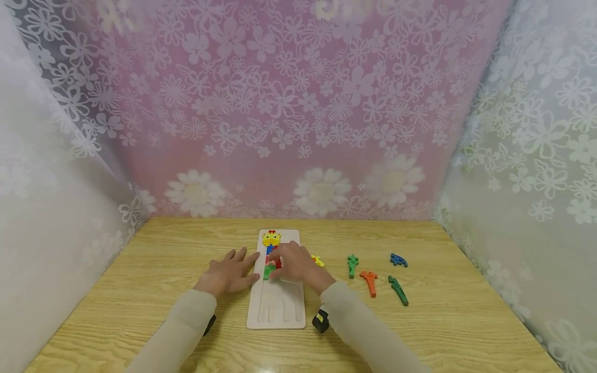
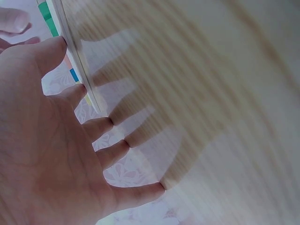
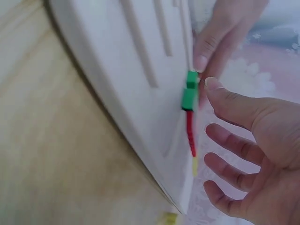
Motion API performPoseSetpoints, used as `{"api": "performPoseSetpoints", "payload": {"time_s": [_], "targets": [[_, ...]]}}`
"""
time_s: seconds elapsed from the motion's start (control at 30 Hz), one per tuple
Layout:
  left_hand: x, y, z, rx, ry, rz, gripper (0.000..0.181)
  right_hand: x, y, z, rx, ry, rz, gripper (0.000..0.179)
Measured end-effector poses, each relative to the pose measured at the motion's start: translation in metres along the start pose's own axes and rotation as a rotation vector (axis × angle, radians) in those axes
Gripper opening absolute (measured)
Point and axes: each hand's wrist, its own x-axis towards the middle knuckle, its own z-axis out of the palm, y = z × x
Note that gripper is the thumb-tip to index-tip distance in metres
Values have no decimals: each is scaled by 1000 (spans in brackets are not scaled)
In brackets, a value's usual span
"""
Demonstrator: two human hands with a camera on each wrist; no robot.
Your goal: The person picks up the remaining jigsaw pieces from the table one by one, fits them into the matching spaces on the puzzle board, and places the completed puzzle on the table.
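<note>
A pale wooden puzzle board [image 1: 276,308] with carved grooves lies lengthwise on the table. Its upper part holds a yellow giraffe-like head piece [image 1: 271,238], a blue piece [image 1: 269,250] and a green piece [image 1: 268,272]; red shows beside my fingers. My left hand [image 1: 228,273] spreads its fingers at the board's left side, thumb and index fingertip touching the edge, other fingertips on the table. Over the board hovers my right hand [image 1: 296,264], fingers loosely bent. In the right wrist view, nothing lies between its fingers, and the green piece [image 3: 188,97] stands close to its thumb.
Right of the board lie loose puzzle pieces: a yellow one [image 1: 318,260], a green one [image 1: 352,265], an orange one [image 1: 370,283], a dark green one [image 1: 398,290] and a blue one [image 1: 398,260]. Floral curtains [image 1: 298,114] enclose the wooden table [image 1: 186,233] at the back and sides.
</note>
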Motion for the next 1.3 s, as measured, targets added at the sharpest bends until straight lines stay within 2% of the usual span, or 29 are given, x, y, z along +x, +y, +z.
{"api": "performPoseSetpoints", "payload": {"time_s": [0.23, 0.33, 0.5, 0.67, 0.97, 1.3], "targets": [[1, 2, -1, -9, 1, -11, 71, -10, 16, -27, 166, -24, -56, 35], [1, 1, -1, -5, 2, -14, 71, -14, 26, -37, 187, -33, -70, 36], [1, 1, -1, -4, 1, -11, 70, -24, 37, -47, 132, -20, -101, 35], [-2, 1, -2, -11, -1, -8, 70, -33, 44, -54, 84, -26, -81, 34], [-1, 0, 0, -17, 5, -11, 71, -44, 62, -51, -8, -12, 50, 36], [-1, 1, -1, -16, 8, -12, 71, -45, 82, -39, -93, -35, 135, 41]]}}
